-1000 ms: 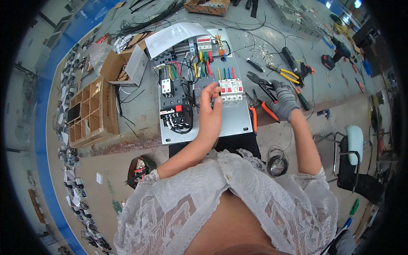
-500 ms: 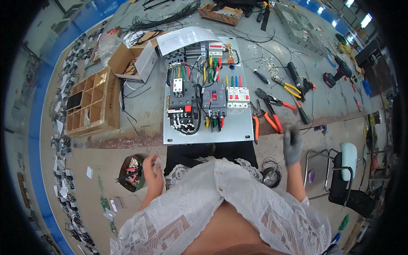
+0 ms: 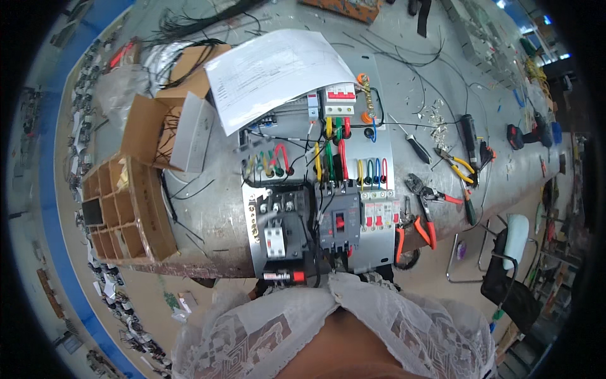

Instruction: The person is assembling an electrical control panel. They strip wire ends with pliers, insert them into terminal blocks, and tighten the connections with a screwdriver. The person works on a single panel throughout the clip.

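Neither of my hands shows; only my white lace sleeves are below the table edge. Close in front of me lies a metal mounting plate [image 3: 372, 259] carrying electrical parts. A black contactor [image 3: 281, 208] with a small white block on it sits on the left. Beside it is a moulded-case circuit breaker [image 3: 339, 220] with a red switch. To its right stand several white miniature breakers [image 3: 379, 211]. Yellow, green, red and blue wires rise through holes in the plate. A white paper sheet [image 3: 278, 72] covers part of the plate's upper left.
Left are a divided cardboard box [image 3: 148, 215] and an open carton [image 3: 142, 126]. Right lie crimping pliers [image 3: 423, 202], yellow-handled pliers [image 3: 464, 167], a screwdriver [image 3: 416, 148] and a cordless drill [image 3: 533, 134]. Black wires [image 3: 208, 25] lie at the back. A chair [image 3: 508, 265] stands right.
Both hands, seen below the table edge before, have gone out of sight. The view has moved closer to the table, so the plate appears larger and lower.
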A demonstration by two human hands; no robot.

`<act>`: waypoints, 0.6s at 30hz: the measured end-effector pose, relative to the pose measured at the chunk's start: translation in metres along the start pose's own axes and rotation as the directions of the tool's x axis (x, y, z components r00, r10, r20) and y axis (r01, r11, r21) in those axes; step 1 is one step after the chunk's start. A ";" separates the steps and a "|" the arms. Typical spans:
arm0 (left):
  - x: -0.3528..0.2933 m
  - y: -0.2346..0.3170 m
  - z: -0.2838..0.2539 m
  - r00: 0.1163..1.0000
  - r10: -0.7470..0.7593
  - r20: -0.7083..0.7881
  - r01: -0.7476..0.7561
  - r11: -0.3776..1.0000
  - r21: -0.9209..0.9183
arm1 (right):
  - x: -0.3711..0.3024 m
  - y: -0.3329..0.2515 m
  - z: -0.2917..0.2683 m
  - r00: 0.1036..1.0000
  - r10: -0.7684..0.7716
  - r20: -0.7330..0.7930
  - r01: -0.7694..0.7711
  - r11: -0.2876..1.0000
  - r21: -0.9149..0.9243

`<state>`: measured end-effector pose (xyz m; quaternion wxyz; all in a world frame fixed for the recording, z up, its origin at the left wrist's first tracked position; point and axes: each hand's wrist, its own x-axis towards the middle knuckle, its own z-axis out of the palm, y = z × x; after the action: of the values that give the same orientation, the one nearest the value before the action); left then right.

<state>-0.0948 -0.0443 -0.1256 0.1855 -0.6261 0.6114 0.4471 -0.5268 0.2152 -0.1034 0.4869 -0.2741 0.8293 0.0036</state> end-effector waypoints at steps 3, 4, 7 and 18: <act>0.020 0.022 -0.037 0.999 -0.006 0.033 0.005 1.000 0.024 | 0.005 -0.022 -0.012 0.999 0.025 0.041 -0.027 0.999 0.033; 0.022 0.025 -0.045 0.999 -0.010 0.046 0.008 0.999 0.041 | 0.004 -0.027 -0.013 0.998 0.032 0.050 -0.034 0.999 0.042; 0.026 0.023 -0.057 0.999 0.003 0.053 -0.007 0.998 0.069 | 0.012 -0.028 -0.026 0.998 0.017 0.061 -0.019 0.999 0.032; 0.023 -0.051 -0.074 0.956 0.289 -0.041 -0.262 0.911 0.318 | 0.147 0.041 0.033 0.895 -0.446 0.010 0.444 0.888 -0.122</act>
<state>-0.0262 -0.1058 -0.1203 0.1894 -0.5156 0.7634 0.3398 -0.5743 0.1926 -0.2500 0.4498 -0.4856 0.7472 -0.0604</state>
